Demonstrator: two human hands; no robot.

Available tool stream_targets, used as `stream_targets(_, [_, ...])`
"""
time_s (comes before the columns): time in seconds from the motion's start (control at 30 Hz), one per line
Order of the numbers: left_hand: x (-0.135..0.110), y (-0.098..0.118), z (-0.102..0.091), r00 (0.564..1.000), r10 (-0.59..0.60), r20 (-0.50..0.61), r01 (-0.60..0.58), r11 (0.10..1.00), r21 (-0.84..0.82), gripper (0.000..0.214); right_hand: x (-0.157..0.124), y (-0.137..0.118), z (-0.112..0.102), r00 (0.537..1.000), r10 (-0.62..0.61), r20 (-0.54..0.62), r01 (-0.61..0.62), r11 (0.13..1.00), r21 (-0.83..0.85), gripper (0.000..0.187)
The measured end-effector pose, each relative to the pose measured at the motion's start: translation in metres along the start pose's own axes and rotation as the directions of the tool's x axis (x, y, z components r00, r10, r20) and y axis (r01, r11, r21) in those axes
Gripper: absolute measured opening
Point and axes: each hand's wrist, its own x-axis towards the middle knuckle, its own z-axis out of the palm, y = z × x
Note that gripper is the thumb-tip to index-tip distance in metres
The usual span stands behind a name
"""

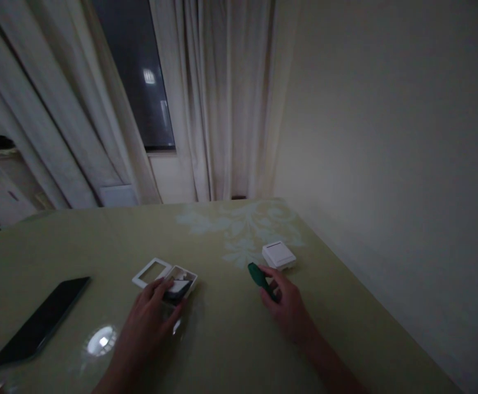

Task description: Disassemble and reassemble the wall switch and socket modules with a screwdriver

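Observation:
My left hand (152,314) rests on the table, its thumb and fingers around the near side of an open white plastic box (192,278). Inside the box lie a pale piece and a dark piece, partly covered by my fingers. A flat white frame (142,275) with a rectangular opening lies against its left side. In my right hand (286,306) is a green tool handle (258,274), pinched between thumb and fingers; its other end is hidden in the hand. Just beyond that hand sits a second white box (278,254), closed on top.
A dark, flat tablet-like slab (41,323) lies on the left of the glossy greenish table (222,339). The wall (407,164) runs along the table's right edge. Curtains (239,109) and a dark window (136,71) stand behind it.

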Motion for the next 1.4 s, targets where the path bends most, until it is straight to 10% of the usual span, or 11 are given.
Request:
stream_targets(0.13, [-0.015,0.020,0.002,0.993,0.118,0.017,-0.116,0.988,-0.106,0.040,0.002,0.014,-0.003,0.950,-0.122,0.286,0.259,0.820,-0.511,0.050])
stream_targets(0.37, [-0.021,0.047,0.006,0.964,0.266,-0.003,-0.263,0.954,-0.145,0.032,0.007,0.025,-0.006,0.952,-0.075,0.296,0.253,0.735,-0.629,0.044])
stream_targets(0.7, [-0.022,0.074,-0.019,0.965,0.031,-0.259,-0.157,0.862,-0.482,0.026,-0.008,0.014,0.006,0.950,-0.224,0.220,0.306,0.815,-0.492,0.049])
stream_targets(0.8, [-0.033,0.088,-0.014,0.962,0.246,-0.114,-0.266,0.769,-0.581,0.023,-0.023,0.003,0.014,0.908,-0.298,0.293,0.370,0.900,-0.230,0.073])
stream_targets(0.97, [-0.038,0.100,-0.003,0.942,0.325,0.082,-0.185,0.710,-0.680,0.027,-0.034,-0.006,0.017,0.825,-0.350,0.443,0.433,0.896,-0.100,0.041])
stream_targets(1.2, [-0.037,0.099,-0.001,0.947,0.311,0.079,-0.193,0.749,-0.634,0.033,-0.032,-0.007,0.015,0.858,-0.199,0.474,0.268,0.960,-0.084,0.041])
stream_targets(1.4, [-0.030,0.083,0.002,0.989,0.079,-0.126,-0.115,0.944,-0.309,0.036,-0.028,-0.005,0.016,0.916,-0.113,0.384,0.213,0.950,-0.229,0.025])
